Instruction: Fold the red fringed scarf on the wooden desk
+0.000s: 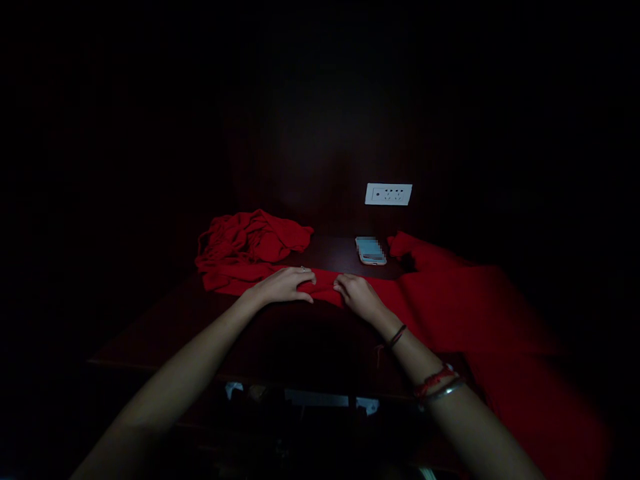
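Observation:
A long red cloth [380, 291] lies across the dark table, gathered into a narrow strip between my hands. My left hand [287, 285] rests on the strip, thumb and fingers apart, with a ring on one finger. Close to its right, my right hand [357, 293] has its fingertips pinched together on the cloth. Toward the left, the fabric runs into a crumpled red heap [250, 240]. On the right it spreads out wide and flat, then hangs over the table's front edge.
A phone [371, 251] lies behind the cloth, near the back wall. Above it a white socket plate [389, 194] is fixed to the wall. The table [200, 333] has a front edge near me, with dim pale objects below. The surroundings are very dark.

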### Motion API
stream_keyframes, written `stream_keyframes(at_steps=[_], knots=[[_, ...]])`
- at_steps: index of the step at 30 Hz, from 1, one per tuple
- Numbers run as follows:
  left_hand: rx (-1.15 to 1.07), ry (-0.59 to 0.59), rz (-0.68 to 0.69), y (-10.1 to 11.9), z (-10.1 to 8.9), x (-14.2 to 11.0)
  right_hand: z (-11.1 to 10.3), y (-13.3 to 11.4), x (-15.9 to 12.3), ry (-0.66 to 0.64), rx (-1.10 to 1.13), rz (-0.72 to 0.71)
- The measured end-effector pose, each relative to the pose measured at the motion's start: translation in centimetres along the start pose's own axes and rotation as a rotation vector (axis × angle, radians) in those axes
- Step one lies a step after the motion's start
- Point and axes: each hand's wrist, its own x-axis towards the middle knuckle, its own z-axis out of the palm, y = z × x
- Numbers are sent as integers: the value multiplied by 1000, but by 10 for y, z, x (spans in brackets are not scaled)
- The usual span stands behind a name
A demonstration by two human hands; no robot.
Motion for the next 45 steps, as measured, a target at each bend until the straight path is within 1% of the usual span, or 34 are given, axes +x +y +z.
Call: stream_keyframes(at_steps=[6, 8, 12, 18, 21, 27, 31, 36, 38, 42, 45], knots=[[6, 42, -13, -2, -2, 0, 0, 4, -1, -26, -9, 60], [26, 35, -21, 0, -2, 1, 1, 1, -1, -13, -2, 38], [85, 22, -36, 2, -1, 3, 3, -7, 1, 34, 10, -71], [138, 6, -81, -2, -5, 0, 3, -14, 6, 31, -28, -35], [95, -10, -110, -1, -9, -1, 2, -15, 6, 34, -64, -31], [-21, 35, -15, 7, -11, 1, 2, -17, 4, -9, -133, -23], [-36, 43, -21, 5, -8, 2, 2, -17, 4, -21, -124, -15], [-11, 34, -20, 4, -5, 2, 4, -17, 3, 30, -43, -105], [-12, 32, -21, 4, -5, 3, 5, -16, 4, 41, -41, -109], [-31, 42, -32, 3, -10, 2, 5, -16, 5, 56, -84, -66], [-43, 38, -80, -3, -19, -5, 2, -17, 5, 65, -124, -74]])
